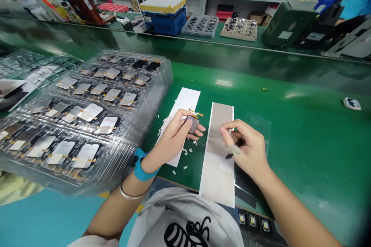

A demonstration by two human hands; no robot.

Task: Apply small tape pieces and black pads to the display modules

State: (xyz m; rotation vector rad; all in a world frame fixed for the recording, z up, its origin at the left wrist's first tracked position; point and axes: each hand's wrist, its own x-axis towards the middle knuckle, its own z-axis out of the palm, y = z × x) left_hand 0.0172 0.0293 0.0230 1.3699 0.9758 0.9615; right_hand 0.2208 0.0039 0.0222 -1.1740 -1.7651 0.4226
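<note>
My left hand (176,133) is closed on a small square display module (191,124) with rounded corners and a grey face. Orange flex cable (199,114) sticks out from its far side. My right hand (246,142) hovers over a long greyish strip sheet (218,162), its thumb and index finger drawn together. Whatever may be between those fingertips is too small to make out. A pale wrap (233,149) and a small dark piece (229,156) show at the right thumb. Beneath my left hand lies a white strip sheet (188,98), with small white bits (186,150) scattered around.
To the left, stacked clear plastic trays (156,85) hold several similar display modules. A clear film (261,131) lies right of the grey strip. Further right is a small white-and-dark object (351,103). A blue box (165,21) and part trays (200,26) stand on the back ledge.
</note>
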